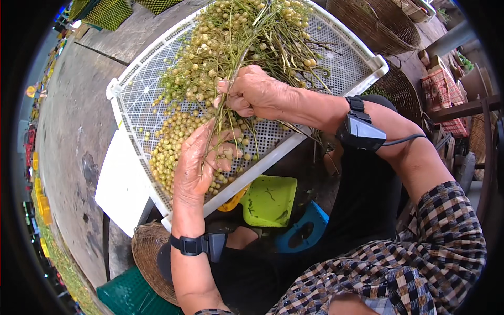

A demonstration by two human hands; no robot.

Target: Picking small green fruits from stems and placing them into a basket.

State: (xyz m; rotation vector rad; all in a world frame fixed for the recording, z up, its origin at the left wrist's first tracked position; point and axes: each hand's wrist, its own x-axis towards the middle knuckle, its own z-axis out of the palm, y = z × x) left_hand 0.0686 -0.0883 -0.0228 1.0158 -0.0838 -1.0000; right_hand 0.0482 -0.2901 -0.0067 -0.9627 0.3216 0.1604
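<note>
A white perforated plastic tray [340,31] slants before me. Heaped in its upper part are stemmed bunches of small round yellow-green fruit [204,43]. Loose fruit [173,138] gathers at the lower left of the tray. My right hand [252,92] is closed in a fist around thin green stems [240,63], over the middle of the tray. Lower down, my left hand [204,151] is cupped, palm up, with its fingers curled loosely about the trailing ends of those stems. What lies inside its palm is partly hidden.
Beneath the tray's near edge are a lime-green dustpan [271,201] and a blue plastic stool [305,230]. A woven basket [151,252] and a green plastic basket [130,293] stand at lower left. Wicker baskets [378,25] crowd the upper right. A white board [122,181] borders the tray's left side.
</note>
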